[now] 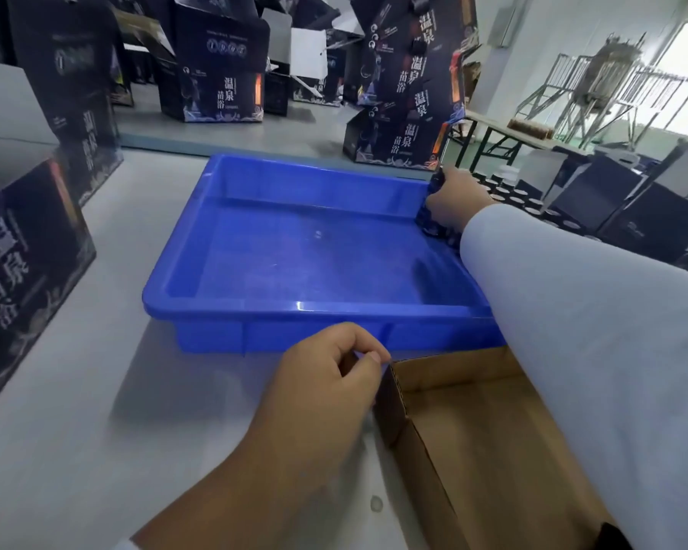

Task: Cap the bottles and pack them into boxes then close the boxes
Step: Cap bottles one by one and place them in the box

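My right hand is at the far right corner of the shallow blue plastic tray, its grip closed around a dark blue printed bottle that stands upright just inside that corner. The fingers cover most of the bottle, so I cannot see whether it has a cap, and its label is too small to read. My long white sleeve runs across the right of the view and hides the tray's near right corner.

My left hand is near me, fingers curled, with thumb and forefinger pinching the far left corner of the open brown corrugated cardboard box. That box lies on the pale grey worktop, just in front of the tray, and is cut off by the bottom edge of the view.

Dark printed cartons stand at the far side of the worktop and along the left; the large white characters on them read 温泉苗浴, while the smaller print is blurred. At the far right, beyond my right hand, rows of dark round-topped bottles stand together, too small to make out in detail.
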